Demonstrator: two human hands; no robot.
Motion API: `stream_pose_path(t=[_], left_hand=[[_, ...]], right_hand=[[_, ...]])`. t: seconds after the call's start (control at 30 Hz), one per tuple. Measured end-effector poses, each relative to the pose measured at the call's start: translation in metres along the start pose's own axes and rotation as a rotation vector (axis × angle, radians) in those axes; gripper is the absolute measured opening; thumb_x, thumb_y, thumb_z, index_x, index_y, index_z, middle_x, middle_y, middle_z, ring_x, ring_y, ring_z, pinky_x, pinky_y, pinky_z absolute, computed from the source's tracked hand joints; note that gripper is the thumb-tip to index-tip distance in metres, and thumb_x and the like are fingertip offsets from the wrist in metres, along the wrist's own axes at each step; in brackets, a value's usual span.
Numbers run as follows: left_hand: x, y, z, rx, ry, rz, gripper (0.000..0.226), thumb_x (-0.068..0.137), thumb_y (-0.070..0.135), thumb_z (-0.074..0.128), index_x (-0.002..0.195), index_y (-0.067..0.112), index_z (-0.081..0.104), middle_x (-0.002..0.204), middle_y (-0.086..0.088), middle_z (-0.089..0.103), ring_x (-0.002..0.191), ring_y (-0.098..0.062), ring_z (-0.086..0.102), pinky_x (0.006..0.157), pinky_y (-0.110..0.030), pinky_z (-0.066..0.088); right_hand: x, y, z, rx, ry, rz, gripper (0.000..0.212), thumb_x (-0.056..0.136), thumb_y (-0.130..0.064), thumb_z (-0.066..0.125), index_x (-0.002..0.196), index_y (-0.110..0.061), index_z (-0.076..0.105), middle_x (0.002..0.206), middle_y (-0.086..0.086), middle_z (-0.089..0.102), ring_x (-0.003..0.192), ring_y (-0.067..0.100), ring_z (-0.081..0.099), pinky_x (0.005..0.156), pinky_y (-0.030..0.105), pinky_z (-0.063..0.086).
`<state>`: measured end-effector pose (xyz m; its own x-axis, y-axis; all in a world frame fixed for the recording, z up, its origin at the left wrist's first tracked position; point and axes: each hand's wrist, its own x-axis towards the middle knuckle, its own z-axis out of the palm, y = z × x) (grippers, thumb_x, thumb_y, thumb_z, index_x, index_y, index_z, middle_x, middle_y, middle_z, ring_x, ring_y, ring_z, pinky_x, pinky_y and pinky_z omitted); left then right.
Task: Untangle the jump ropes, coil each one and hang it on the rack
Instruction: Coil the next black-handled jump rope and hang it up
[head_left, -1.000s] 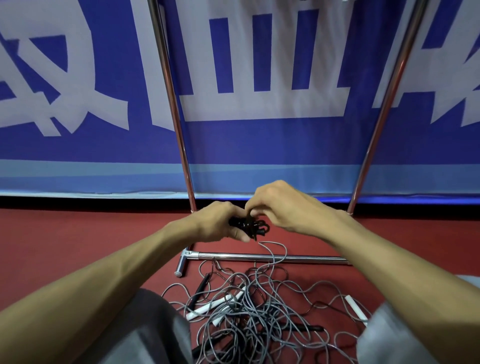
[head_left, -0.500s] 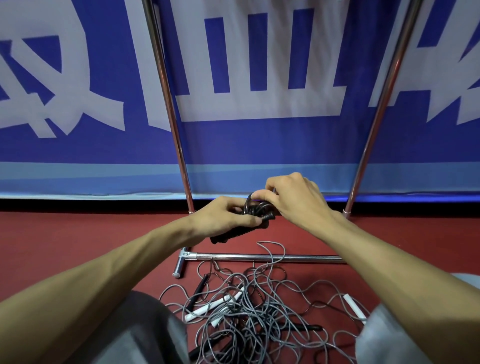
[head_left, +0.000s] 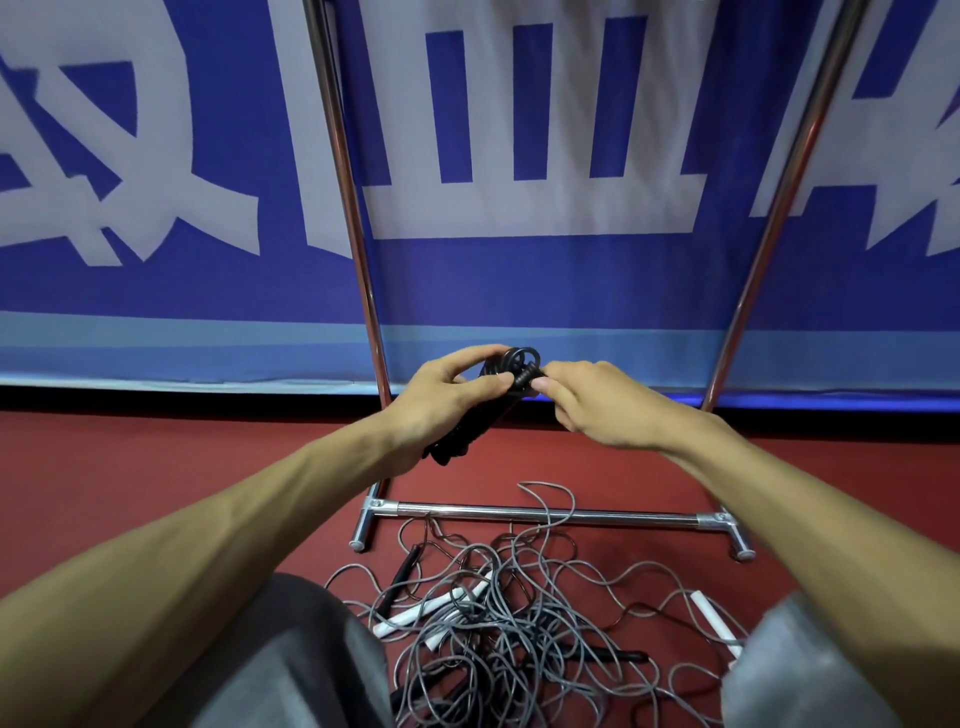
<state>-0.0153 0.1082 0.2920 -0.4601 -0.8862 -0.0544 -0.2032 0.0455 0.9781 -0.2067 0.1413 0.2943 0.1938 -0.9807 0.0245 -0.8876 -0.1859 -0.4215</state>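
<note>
Over on the left of centre, the left hand (head_left: 441, 397) had the black jump rope (head_left: 511, 370) firmly in charge, fingers curled round the two dark handles, thumb clamped across the top. The rope sat in mid-frame, bunched into small loops just above that thumb, held up in front of the blue banner (head_left: 156, 291) and well off the red floor (head_left: 130, 457). Below it, at lower centre, lay the grey tangle (head_left: 519, 629) of other ropes, nowhere near sorted.

Moving right, the right hand (head_left: 597, 410) came in close, thumb and forefinger pinching the cord wrapped at the loops' end. That looked like the tying-off of a coil. By my reckoning this cord is light, thin and springy, so loops would pop open if the pinch slackened. The stiff handles are the sensible place to hold, with the wrap kept tight.

Further right a white handle (head_left: 709, 616) poked from the pile, and the rack (head_left: 779, 197) rose towards the upper right, its hanging bar out of view.
</note>
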Motion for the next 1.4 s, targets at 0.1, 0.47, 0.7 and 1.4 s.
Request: stream_pose_path(t=[0.1,0.47,0.7,1.4], left_hand=[[0.003,0.000,-0.001,-0.034,0.098,-0.035,0.030,0.093,0.034,0.063,0.119,0.020,0.063,0.075,-0.007,0.058,0.053,-0.017,0.050,0.048,-0.026,0.043],[0.001,0.004,-0.010,-0.144,0.124,-0.050,0.027,0.094,0.035,0.061,0.112,0.015,0.067,0.082,-0.012,0.062,0.061,-0.024,0.054,0.054,-0.031,0.044],[-0.003,0.001,-0.016,-0.106,0.044,-0.056,0.027,0.094,0.034,0.061,0.114,0.016,0.068,0.089,-0.012,0.063,0.070,-0.025,0.055,0.051,-0.029,0.045],[-0.004,0.011,0.001,-0.232,-0.003,0.002,0.025,0.095,0.032,0.058,0.115,0.019,0.068,0.083,-0.008,0.063,0.064,-0.024,0.057,0.054,-0.030,0.047]], right_hand=[[-0.003,-0.007,-0.001,0.171,0.032,-0.021,0.015,0.101,-0.020,0.042,0.102,-0.014,0.055,0.079,0.002,0.066,0.050,0.011,0.056,0.064,0.028,0.051],[-0.004,-0.020,-0.009,0.959,0.367,-0.179,0.012,0.100,-0.008,0.047,0.110,-0.013,0.050,0.088,0.014,0.065,0.063,0.022,0.062,0.058,0.030,0.052],[-0.001,-0.013,-0.014,0.622,0.591,-0.154,0.029,0.099,-0.008,0.051,0.110,-0.031,0.063,0.087,-0.004,0.052,0.074,0.013,0.062,0.065,0.024,0.055],[-0.011,-0.021,-0.033,0.976,0.410,0.001,0.023,0.071,-0.004,0.079,0.088,-0.019,0.074,0.073,-0.009,0.072,0.070,0.002,0.065,0.058,0.012,0.043]])
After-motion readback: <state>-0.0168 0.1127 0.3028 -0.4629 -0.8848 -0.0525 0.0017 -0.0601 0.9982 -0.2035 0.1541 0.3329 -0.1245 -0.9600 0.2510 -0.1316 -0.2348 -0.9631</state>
